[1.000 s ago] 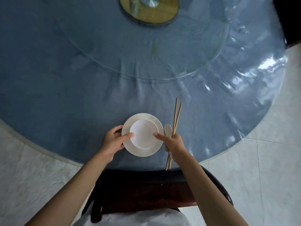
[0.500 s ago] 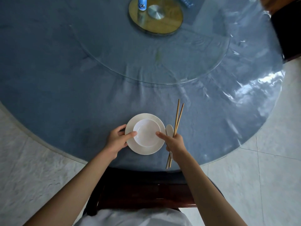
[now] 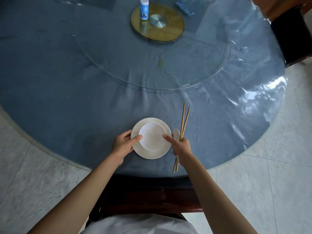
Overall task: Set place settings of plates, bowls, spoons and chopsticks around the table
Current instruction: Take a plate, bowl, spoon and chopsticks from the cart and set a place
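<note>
A white bowl (image 3: 152,136) sits in a cream plate (image 3: 150,153) near the front edge of the round blue table (image 3: 67,107). My left hand (image 3: 123,144) grips the plate's left rim, thumb touching the bowl. My right hand (image 3: 181,146) holds a pair of wooden chopsticks (image 3: 184,122) and a white spoon (image 3: 176,134) together, while its forefinger touches the bowl's right rim. The chopsticks point away from me, their lower ends sticking out below the hand.
A glass turntable (image 3: 168,73) covers the table's middle, with a wooden disc (image 3: 172,29), a blue-and-white bottle (image 3: 144,8) and a blue packet (image 3: 184,8) on it. A dark wooden chair (image 3: 152,198) stands right before me; another chair (image 3: 293,34) is at the far right.
Both hands stay on the plate and bowl. The camera has tilted up, bringing the bottle and packet at the table's middle into view.
</note>
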A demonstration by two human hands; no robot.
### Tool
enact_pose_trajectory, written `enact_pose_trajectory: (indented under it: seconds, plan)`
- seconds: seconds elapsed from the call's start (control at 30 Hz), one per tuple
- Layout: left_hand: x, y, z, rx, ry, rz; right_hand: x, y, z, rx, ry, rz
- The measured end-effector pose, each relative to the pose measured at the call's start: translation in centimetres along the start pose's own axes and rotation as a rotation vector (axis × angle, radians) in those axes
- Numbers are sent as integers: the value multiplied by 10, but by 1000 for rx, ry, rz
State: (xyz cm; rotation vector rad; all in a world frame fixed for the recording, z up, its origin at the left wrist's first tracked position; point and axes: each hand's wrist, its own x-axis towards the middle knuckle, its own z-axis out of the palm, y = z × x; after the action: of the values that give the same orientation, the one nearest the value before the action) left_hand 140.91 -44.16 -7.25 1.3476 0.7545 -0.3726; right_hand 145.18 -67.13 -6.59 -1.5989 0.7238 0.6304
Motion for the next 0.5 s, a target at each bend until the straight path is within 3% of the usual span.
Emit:
enact_pose_trajectory:
  seconds: [0.17, 0.27, 0.33, 0.43, 0.5]
  plan:
    - [-19, 16, -2, 258, 106, 43, -26, -18, -27, 135, -16, -44]
    - [-46, 36, 1, 401, 185, 208, -52, -35, -41, 293, -92, -71]
    - [-68, 46, 15, 379, 69, 291, -69, -45, -42, 379, -160, -113]
    - [-95, 54, 45, 360, -257, 235, -90, -55, -34, 339, -224, -167]
    - [-105, 56, 62, 329, -376, 212, -102, -58, -25, 268, -263, -192]
